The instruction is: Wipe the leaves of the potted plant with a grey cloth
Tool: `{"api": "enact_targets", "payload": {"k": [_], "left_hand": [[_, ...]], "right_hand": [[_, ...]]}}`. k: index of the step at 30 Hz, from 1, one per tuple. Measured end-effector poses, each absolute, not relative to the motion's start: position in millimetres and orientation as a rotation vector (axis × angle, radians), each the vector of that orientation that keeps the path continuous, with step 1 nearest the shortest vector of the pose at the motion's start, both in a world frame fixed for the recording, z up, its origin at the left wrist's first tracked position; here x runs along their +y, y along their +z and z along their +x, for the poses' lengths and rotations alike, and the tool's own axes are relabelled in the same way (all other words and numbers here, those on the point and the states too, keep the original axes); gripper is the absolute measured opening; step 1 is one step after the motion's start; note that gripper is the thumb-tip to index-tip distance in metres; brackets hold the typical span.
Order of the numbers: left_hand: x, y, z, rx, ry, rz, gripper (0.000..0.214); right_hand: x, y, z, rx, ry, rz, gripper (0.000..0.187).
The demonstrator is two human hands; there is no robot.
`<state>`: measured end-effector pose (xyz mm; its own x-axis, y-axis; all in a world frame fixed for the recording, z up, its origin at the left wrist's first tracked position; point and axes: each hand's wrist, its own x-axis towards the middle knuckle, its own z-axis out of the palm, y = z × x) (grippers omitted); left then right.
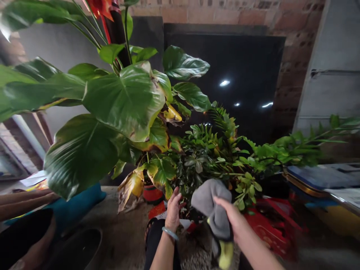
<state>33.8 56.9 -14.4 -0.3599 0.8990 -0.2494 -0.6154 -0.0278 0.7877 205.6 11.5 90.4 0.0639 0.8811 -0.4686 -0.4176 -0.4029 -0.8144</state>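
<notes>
A grey cloth (212,198) with a yellow-green underside hangs from my right hand (229,213), whose fingers are closed on it. To its left, my left hand (173,210) is raised with its fingers apart and nothing in it; a pale bangle (170,233) circles that wrist. Both hands are in front of leafy green potted plants (197,161). A large-leaved plant (123,97) towers at the left, some of its lower leaves yellow and brown at the edges. Its red pot (152,193) shows beneath a withered leaf (131,187).
Another person's forearm (25,200) rests at the far left near a teal bundle (75,202). A red plastic item (272,225) lies at the right, below a stack of boxes (317,178). Dark glossy panels (230,75) lean against a brick wall (233,15).
</notes>
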Motion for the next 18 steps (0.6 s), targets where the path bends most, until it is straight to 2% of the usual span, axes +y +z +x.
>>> {"api": "enact_targets", "payload": {"k": [3,6,8,10,14,18], "left_hand": [[56.9,-15.6,32.7,1.026,1.631,0.425,0.045],[55.5,-15.1,34.3,0.992,1.6,0.463,0.046],[53.7,-14.3,36.0,0.989,1.597,0.472,0.048],[51.7,-13.1,37.1,0.993,1.602,0.471,0.052],[49.0,-10.4,36.1,0.985,1.614,0.476,0.053],[47.9,-8.6,31.5,1.014,1.626,0.508,0.049]], "right_hand": [[-19.2,87.1,206.4,-0.68,1.591,-1.251,0.038],[-6.3,129.7,213.3,-0.81,1.394,-1.138,0.043],[20.2,158.7,218.8,-0.76,1.242,-1.047,0.042],[43.7,170.8,221.8,-0.637,1.267,-1.019,0.034],[39.4,136.2,216.0,-0.421,1.457,-1.165,0.019],[-14.6,97.4,201.0,-0.33,1.711,-1.243,0.024]]}}
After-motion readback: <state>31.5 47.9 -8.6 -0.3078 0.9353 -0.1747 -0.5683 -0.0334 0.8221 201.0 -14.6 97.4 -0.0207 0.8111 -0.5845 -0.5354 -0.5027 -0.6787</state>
